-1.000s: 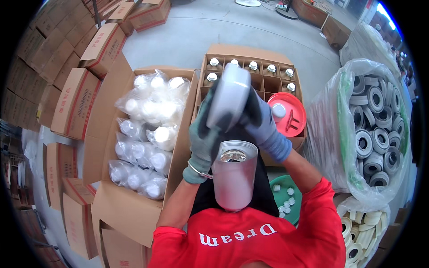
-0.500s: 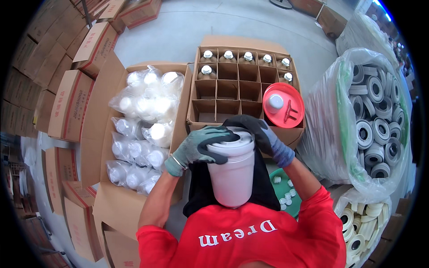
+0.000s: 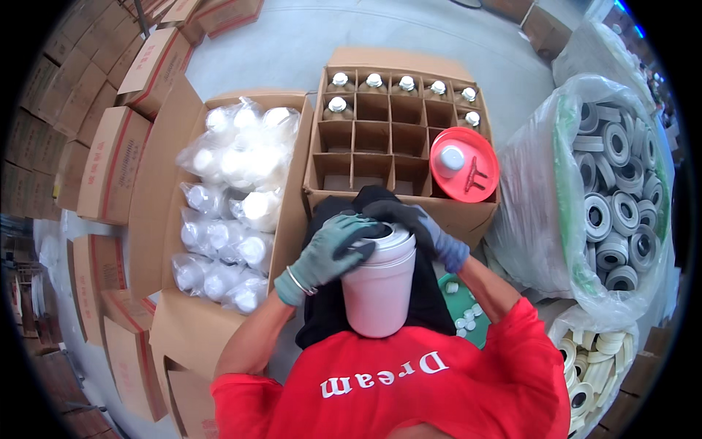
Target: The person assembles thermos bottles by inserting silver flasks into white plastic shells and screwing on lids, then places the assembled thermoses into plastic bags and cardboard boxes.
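A white plastic bucket [image 3: 379, 300] stands upright between my thighs, close against the red shirt. On its top sits a ring-shaped white lid [image 3: 393, 242] with a dark middle, partly covered by my fingers. My left hand [image 3: 330, 249], in a green-grey glove, curls over the lid's left side. The lid's far right side is gripped by my right hand [image 3: 420, 228] in a dark glove with a blue-grey cuff. Some fingertips of the right hand are hidden.
Ahead is a divided carton [image 3: 316, 164] with several white-capped bottles; a red tray [image 3: 488, 157] rests on its right corner. Left, an open carton [image 3: 292, 212] holds bagged white bottles. Right stands a plastic sack [image 3: 534, 219] of grey rings. A green tray [image 3: 479, 333] holds small caps.
The bucket and both hands have tipped or shifted slightly toward me. My hands have slid a little around the lid, and more of its top shows.
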`<state>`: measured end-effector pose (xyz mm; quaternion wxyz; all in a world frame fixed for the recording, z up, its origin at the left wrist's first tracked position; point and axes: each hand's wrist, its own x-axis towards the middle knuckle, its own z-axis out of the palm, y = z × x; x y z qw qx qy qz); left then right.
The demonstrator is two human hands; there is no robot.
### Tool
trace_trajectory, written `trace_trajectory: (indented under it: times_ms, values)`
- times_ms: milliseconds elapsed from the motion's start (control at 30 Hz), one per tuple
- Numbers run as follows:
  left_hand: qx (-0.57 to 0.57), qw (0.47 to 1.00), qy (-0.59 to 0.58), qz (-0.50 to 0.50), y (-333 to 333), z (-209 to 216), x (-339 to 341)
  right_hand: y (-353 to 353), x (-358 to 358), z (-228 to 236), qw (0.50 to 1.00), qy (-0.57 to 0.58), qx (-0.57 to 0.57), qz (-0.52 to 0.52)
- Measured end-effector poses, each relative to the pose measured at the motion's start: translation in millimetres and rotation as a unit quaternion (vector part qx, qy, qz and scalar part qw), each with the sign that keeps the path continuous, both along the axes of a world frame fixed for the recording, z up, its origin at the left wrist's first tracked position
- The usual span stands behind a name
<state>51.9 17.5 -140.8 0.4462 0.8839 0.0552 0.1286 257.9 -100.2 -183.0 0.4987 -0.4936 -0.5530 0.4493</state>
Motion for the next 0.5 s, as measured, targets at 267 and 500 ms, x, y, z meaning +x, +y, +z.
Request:
trace_trajectory:
  times_ms: [267, 500]
  values:
    - [-0.407, 0.871, -0.109, 0.252, -60.5, -52.2, -0.4, -98.1, 26.5, 55.4, 0.976, -0.074, -0.122, -0.164]
    - [-0.012, 0.995, 0.07, 0.064, -80.6, -101.2, -41.0, -158.4, 0.3, -23.8, 0.939, -0.127, -0.187, -0.258]
